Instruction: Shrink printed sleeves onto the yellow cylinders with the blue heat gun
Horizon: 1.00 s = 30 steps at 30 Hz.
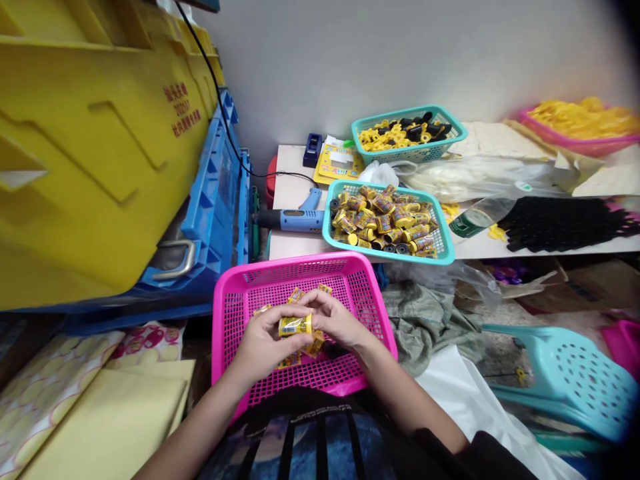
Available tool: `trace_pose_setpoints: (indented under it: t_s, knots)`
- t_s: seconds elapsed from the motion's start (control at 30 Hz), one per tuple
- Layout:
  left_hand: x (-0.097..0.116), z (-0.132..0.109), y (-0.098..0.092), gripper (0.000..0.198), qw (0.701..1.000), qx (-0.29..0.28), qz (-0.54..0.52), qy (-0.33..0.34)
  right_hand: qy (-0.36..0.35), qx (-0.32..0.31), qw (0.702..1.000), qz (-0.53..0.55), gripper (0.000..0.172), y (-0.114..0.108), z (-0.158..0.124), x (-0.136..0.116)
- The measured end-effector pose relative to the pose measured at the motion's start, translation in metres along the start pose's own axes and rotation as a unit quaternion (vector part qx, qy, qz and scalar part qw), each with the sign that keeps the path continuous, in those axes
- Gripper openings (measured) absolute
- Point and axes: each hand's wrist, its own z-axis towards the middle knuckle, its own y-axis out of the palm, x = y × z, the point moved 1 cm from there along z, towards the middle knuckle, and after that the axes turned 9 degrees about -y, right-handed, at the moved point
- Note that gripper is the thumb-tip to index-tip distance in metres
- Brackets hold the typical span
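Over a pink plastic basket (pixel 233 280), my left hand (pixel 267 340) grips a small yellow cylinder with a printed wrapper (pixel 295 325), held lying sideways with a barcode showing. My right hand (pixel 336 321) has its fingers at the cylinder's right end; thumb and fingertips touch it there. Below the hands, several more wrapped yellow cylinders (pixel 315 345) lie in the basket, partly hidden by my fingers. A dark piece sits near my right wrist inside the basket.
On the bench stand a teal basket of wrapped cylinders (pixel 385 223), another of yellow and black parts (pixel 405 137), and a blue heat gun (pixel 300 220). A yellow crate (pixel 90 167) rises at left. A turquoise stool (pixel 580 380) is at right.
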Motion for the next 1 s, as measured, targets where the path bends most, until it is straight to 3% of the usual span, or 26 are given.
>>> trace_pose_setpoints:
  t_s: [0.17,0.37,0.47,0.57,0.7,0.9,1.0]
  knots:
    - [-0.008,0.001,-0.001,0.025,0.999,0.013,-0.012,0.029,-0.024,0.024,0.999,-0.027,0.052,0.004,-0.001,-0.004]
    - [-0.011,0.003,-0.003,0.026,0.997,-0.042,0.025,0.053,-0.022,0.017,0.999,-0.044,0.048,0.004,-0.002,-0.008]
    - [-0.006,0.001,-0.001,0.024,0.994,-0.042,0.037,0.098,-0.047,0.021,0.997,-0.054,0.045,0.006,-0.002,-0.015]
    - [0.000,-0.004,0.001,0.022,0.991,-0.050,-0.045,0.116,-0.091,0.031,0.993,-0.067,0.043,0.011,-0.003,-0.024]
    - [0.003,-0.010,0.005,0.021,0.969,-0.087,-0.223,0.055,-0.140,0.036,0.985,-0.089,0.040,0.020,-0.009,-0.034]
    - [0.007,-0.009,0.008,0.023,0.962,-0.081,-0.255,0.049,-0.231,0.029,0.947,-0.221,0.035,0.028,-0.011,-0.045]
    - [0.005,-0.008,0.007,0.026,0.963,-0.075,-0.256,0.041,-0.288,0.033,0.911,-0.293,0.043,0.030,-0.010,-0.048]
